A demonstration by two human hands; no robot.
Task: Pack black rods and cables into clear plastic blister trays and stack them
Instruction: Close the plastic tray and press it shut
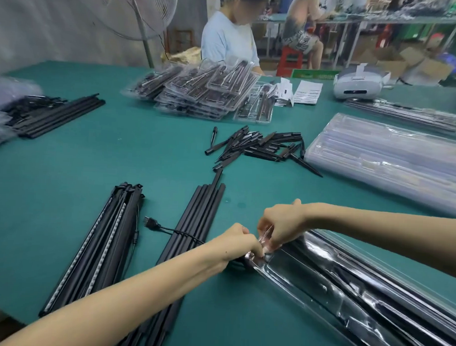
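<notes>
Both hands meet at the near end of a long clear blister tray [347, 285] lying on the green table [144, 148]. Right hand [282, 225]: fingers curled down, pinching the tray's thin plastic end flap. Left hand [238, 242]: fingers curled at the same end, pinching the plastic edge just beside the right hand's fingertips. The two hands are almost touching.

The tray runs from the hands toward the lower right corner; black rods and dark parts show through its glossy cover. What exactly lies inside is blurred by glare.

Under the left forearm: a bundle of plain black rods [193, 223], lying lengthwise, with a black cable and plug [151, 223] draped across it. Left of that, a second bundle of black LED strip bars [106, 243], dotted strips visible along their sides.

Mid-table: loose heap of short black spikes [259, 148]. To the right of it, a stack of empty clear trays [389, 159]. Farther back, a pile of small filled blister packs [199, 93], white paper leaflets [307, 92] next to them, and a white headset-like device [356, 83].

Far left: more black rods [59, 115] beside bagged parts.

Across the table a seated person in a light shirt [227, 39]; a standing fan [134, 9] behind.
</notes>
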